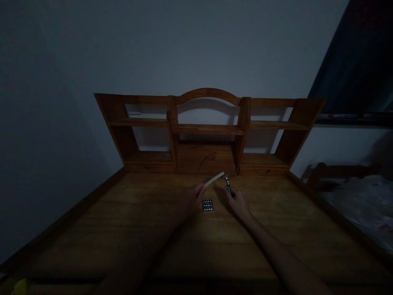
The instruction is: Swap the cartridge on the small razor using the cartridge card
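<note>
Above the wooden desk (147, 229), my left hand (194, 198) is closed around the lower end of a pale, flat strip (215, 179), which slants up to the right. My right hand (239, 203) grips the black handle of a small hammer-shaped tool (227, 183) with a shiny metal head. That head is close to the strip's upper end; whether they touch I cannot tell. Between my hands on the desk lies a small dark rectangular pack (208, 205) with rows of white shapes. The dim light hides finer detail.
A wooden shelf unit (208, 130) stands along the back of the desk against the wall. Raised wooden edges border both sides. To the right are a dark window or curtain (356, 61) and a pale, crumpled pile (365, 200). Something yellow (21, 286) shows at bottom left.
</note>
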### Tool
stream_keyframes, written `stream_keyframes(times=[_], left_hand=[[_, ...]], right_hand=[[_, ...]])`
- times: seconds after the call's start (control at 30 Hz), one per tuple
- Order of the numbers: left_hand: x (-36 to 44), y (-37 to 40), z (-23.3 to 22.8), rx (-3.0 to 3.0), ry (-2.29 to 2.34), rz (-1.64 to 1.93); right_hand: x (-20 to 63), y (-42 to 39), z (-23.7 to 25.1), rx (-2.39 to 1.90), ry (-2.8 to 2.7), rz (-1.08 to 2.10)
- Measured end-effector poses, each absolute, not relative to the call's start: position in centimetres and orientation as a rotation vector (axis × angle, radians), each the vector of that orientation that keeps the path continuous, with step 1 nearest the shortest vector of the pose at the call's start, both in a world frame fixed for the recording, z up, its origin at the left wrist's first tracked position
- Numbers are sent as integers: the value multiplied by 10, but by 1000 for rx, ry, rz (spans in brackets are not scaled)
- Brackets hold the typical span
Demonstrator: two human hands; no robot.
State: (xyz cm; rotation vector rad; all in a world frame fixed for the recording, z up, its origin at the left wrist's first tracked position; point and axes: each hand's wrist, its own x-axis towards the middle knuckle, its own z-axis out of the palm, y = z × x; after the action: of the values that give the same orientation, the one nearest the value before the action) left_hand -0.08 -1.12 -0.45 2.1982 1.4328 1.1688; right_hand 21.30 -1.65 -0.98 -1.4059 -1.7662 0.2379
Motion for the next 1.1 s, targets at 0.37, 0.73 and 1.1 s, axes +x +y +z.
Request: stream_keyframes(times=[0.37,0.73,1.1], left_hand=[[-1,-10,-7,2172,1368,1176],[-3,-10,-5,2197,1395,1137],[-6,-6,-10,2156,1454,1165]], right_hand=[[215,-14,-13,-1414,-1782,204],[214,-14,-12,-1429,-1786,211],[214,-15,-11,-1423,-1776,224]])
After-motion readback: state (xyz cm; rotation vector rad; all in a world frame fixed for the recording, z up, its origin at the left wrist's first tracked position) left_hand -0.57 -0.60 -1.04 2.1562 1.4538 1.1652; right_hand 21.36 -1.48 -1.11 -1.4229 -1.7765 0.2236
